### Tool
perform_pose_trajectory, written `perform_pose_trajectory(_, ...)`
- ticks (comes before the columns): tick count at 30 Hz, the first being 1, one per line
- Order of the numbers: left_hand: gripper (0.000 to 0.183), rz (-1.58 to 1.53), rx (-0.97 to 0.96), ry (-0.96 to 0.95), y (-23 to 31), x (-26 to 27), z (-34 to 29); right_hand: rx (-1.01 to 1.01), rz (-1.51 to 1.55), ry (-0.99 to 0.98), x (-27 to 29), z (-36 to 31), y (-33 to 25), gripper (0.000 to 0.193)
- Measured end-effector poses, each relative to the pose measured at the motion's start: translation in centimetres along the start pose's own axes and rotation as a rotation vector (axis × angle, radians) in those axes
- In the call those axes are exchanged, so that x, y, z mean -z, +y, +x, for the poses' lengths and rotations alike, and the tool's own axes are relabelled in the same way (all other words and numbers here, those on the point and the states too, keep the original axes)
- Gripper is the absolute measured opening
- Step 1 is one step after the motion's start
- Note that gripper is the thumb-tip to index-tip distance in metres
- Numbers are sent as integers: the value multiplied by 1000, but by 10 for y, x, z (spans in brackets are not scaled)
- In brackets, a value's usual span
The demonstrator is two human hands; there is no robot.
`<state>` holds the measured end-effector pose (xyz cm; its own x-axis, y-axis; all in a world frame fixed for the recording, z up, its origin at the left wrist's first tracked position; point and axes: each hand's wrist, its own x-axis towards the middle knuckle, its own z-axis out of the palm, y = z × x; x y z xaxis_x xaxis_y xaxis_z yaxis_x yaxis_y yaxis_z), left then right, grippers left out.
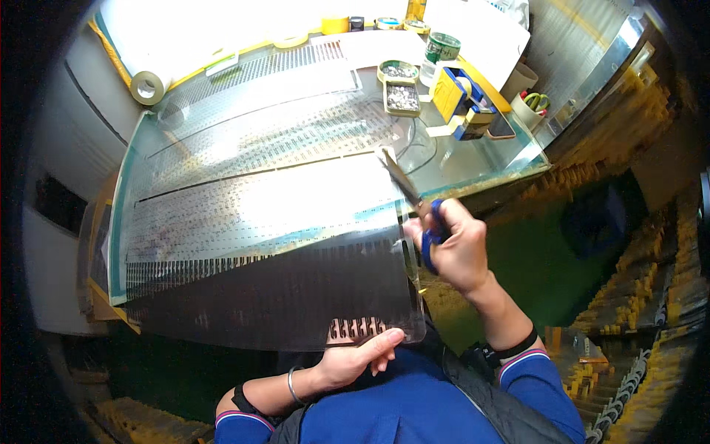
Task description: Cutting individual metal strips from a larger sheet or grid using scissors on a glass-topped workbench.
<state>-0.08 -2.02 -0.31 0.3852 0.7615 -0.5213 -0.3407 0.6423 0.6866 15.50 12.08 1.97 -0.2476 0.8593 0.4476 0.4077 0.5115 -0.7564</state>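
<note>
A large see-through plastic film (333,285), printed with rows of small dark marks, lies over the glass tabletop, and its near part hangs past the front edge. My left hand (356,360) pinches the near right corner, thumb on top and fingers underneath. My right hand (464,248) grips scissors (404,182) by their blue handles. Their dark blades point away and to the left, at the film's far right corner. Whether the blades are parted or cutting into the film, I cannot tell.
The glass table (510,169) holds a blue-and-yellow tape dispenser (460,100), a square tin of small metal pieces (402,98) and a glass jar (441,49). A pen cup (527,111) stands at the right edge. A tape roll (147,87) sits far left.
</note>
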Motion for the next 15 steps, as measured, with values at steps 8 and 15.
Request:
perform_pose_trajectory(8, 20, -70, -158, 111, 23, 6, 13, -165, 215, 176, 10, -1, 8, 20)
perform_pose_trajectory(15, 25, 23, -338, 14, 17, 38, 8, -352, 369, -201, -6, -27, -4, 20)
